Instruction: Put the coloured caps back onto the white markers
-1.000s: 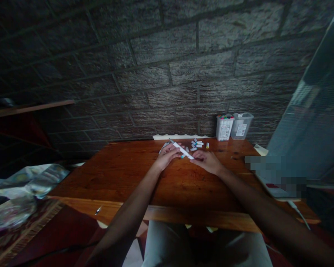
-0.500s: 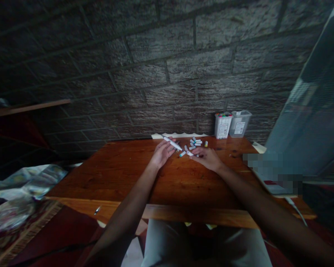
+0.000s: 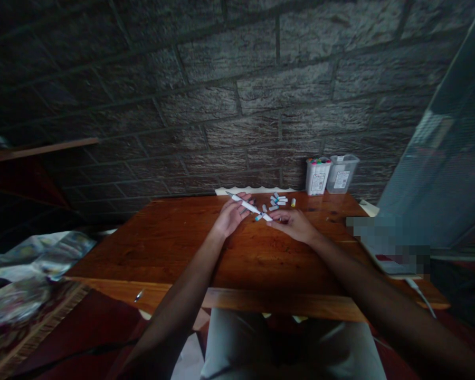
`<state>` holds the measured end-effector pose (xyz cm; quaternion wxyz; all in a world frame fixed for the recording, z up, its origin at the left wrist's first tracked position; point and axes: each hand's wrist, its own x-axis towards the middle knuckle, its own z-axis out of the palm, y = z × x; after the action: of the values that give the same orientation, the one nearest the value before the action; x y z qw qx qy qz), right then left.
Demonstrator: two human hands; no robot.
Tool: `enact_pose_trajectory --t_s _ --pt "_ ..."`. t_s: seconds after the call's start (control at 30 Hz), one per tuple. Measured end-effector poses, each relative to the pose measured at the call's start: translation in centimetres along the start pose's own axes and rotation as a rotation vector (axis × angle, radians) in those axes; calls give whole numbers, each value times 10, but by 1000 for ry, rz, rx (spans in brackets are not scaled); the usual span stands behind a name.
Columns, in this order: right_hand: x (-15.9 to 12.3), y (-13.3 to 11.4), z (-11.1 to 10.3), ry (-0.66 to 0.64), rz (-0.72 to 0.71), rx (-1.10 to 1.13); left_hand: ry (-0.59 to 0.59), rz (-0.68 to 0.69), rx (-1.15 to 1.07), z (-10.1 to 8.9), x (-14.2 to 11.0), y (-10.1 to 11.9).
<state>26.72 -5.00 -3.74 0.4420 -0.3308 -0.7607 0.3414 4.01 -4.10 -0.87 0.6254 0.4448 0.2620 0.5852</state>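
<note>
My left hand (image 3: 231, 215), palm up, holds a white marker (image 3: 246, 203) slanting from upper left to lower right, its far end grey and pointed. The fingers of my right hand (image 3: 293, 224) pinch a white marker cap (image 3: 267, 217) at the marker's lower right end. Cap and marker look to be touching or nearly so. Under and behind the hands, several loose marker caps (image 3: 279, 200) lie on the wooden table (image 3: 174, 243). A yellow-banded cap (image 3: 293, 202) lies a little apart at the right.
At the back right stand a clear box of markers (image 3: 317, 177) and a second clear box (image 3: 342, 175). A wavy-edged white strip (image 3: 257, 190) runs along the wall. A laptop-like object (image 3: 391, 248), partly blurred out, with a white cable (image 3: 419, 295) sits at the right edge.
My right hand has brought the cap up to the lower right end of the marker. The marker in my left hand has shifted slightly. The loose caps stay put.
</note>
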Motion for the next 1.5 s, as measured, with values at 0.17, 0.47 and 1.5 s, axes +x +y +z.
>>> enact_pose_trajectory --t_s 0.17,0.47,1.5 --pt "-1 -2 1 -22 14 17 -41 -7 54 0 0 0" --pt "-1 -4 2 -38 15 83 -149 -3 135 10 -5 -3" --pt "5 21 -37 208 205 -344 -213 94 599 3 3 -26"
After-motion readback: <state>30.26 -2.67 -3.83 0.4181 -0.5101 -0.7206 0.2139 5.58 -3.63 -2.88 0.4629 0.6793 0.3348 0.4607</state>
